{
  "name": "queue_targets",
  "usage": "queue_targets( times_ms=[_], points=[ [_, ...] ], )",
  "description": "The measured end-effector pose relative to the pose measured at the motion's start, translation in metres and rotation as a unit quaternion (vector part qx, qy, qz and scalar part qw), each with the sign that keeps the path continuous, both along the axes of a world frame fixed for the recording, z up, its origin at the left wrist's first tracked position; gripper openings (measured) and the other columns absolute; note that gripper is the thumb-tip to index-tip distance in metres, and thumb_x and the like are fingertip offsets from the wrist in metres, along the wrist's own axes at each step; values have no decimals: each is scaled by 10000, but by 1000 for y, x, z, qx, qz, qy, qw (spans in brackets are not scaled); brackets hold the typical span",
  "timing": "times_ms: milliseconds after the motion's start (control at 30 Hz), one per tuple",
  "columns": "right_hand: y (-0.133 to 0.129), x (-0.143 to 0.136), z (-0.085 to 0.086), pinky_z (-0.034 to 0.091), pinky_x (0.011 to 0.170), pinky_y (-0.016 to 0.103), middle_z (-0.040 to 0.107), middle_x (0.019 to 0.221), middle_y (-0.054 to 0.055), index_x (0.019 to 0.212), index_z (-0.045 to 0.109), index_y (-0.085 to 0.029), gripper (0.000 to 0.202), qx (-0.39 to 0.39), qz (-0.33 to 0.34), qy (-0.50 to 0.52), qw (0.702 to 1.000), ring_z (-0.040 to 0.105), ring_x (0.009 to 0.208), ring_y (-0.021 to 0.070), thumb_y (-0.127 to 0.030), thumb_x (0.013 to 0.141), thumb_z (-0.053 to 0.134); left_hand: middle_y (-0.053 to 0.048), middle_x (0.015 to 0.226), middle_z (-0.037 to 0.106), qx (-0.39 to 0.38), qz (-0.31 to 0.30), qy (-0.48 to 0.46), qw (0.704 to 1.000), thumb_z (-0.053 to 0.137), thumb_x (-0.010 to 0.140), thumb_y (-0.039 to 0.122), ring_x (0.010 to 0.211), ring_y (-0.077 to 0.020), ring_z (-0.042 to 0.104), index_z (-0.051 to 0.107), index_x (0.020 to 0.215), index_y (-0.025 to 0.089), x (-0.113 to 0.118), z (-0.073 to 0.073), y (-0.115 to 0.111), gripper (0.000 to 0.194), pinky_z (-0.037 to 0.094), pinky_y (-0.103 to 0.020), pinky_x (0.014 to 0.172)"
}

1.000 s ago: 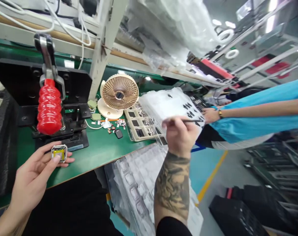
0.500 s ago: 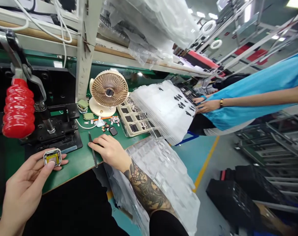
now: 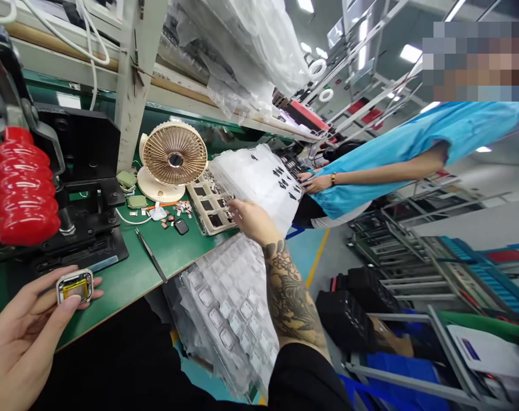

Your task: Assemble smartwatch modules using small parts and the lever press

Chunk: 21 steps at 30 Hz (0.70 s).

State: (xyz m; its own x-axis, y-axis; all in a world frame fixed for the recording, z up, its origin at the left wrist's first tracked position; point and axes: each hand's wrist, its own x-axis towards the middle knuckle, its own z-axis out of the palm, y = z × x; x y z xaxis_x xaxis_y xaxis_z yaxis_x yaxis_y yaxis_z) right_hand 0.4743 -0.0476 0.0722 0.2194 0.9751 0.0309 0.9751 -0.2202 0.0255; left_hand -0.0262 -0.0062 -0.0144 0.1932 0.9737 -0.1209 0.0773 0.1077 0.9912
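Note:
A small white watch-like case (image 3: pixel 75 287) with a yellow part inside is held between the thumb and fingers of my left hand (image 3: pixel 36 325), at the lower left. My right hand (image 3: pixel 254 221) is at the right end of the compartment tray (image 3: pixel 205 227), its fingertips over the tray's small parts; whether they pinch anything is too small to tell. Metal tweezers (image 3: pixel 151 255) lie on the green bench between my hands. Beside the tray rests a small black square piece (image 3: pixel 181 226) among loose bits.
A press with a red handle (image 3: pixel 24 188) stands at the left. Behind the bench parts is a fan (image 3: pixel 174 154). White sheets with black pieces (image 3: pixel 259 177) adjoin the tray. A person in blue (image 3: pixel 370 165) works beyond; clear trays (image 3: pixel 229 308) sit below the bench edge.
My right hand has left the tweezers and moved right to the tray. The view has turned to the right. My left hand still holds the case.

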Motion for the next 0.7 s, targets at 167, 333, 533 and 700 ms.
queue_targets(
  times_ms=[167, 333, 533, 700],
  points=[
    [10, 0, -20, 545, 973, 291, 823, 1118, 93, 1371, 712, -186, 396, -45, -4, -13, 999, 717, 1141, 235, -89, 988, 689, -67, 1209, 904, 6, -5, 6, 1000, 870, 960, 547, 1048, -267, 900, 762, 1431, 281, -1, -1, -1, 552, 687, -283, 1050],
    [10, -2, -22, 525, 936, 311, 793, 1049, 124, 1210, 764, -167, 245, -8, -15, -23, 1000, 709, 998, 234, -118, 1019, 619, -55, 1159, 910, 8, 0, 0, 1000, 876, 957, 525, 1025, -305, 904, 751, 1406, 302, 1, 1, 1, 517, 760, -365, 957],
    [-7, -26, -12, 555, 908, 359, 775, 1075, 114, 1154, 715, -188, 215, 137, -8, -4, 991, 700, 968, 238, -158, 1046, 532, -34, 1024, 894, 38, -15, -30, 999, 896, 951, 470, 879, -271, 880, 668, 1185, 295, 1, -2, 4, 371, 741, -318, 756],
    [4, -106, -22, 588, 867, 340, 709, 1039, 65, 1169, 648, -218, 151, 276, 124, 188, 934, 691, 935, 189, -181, 1106, 516, -59, 1067, 813, 113, -61, 61, 990, 852, 1001, 433, 922, -219, 765, 791, 1168, 246, 1, -3, 5, 258, 603, -281, 746]
  ],
)
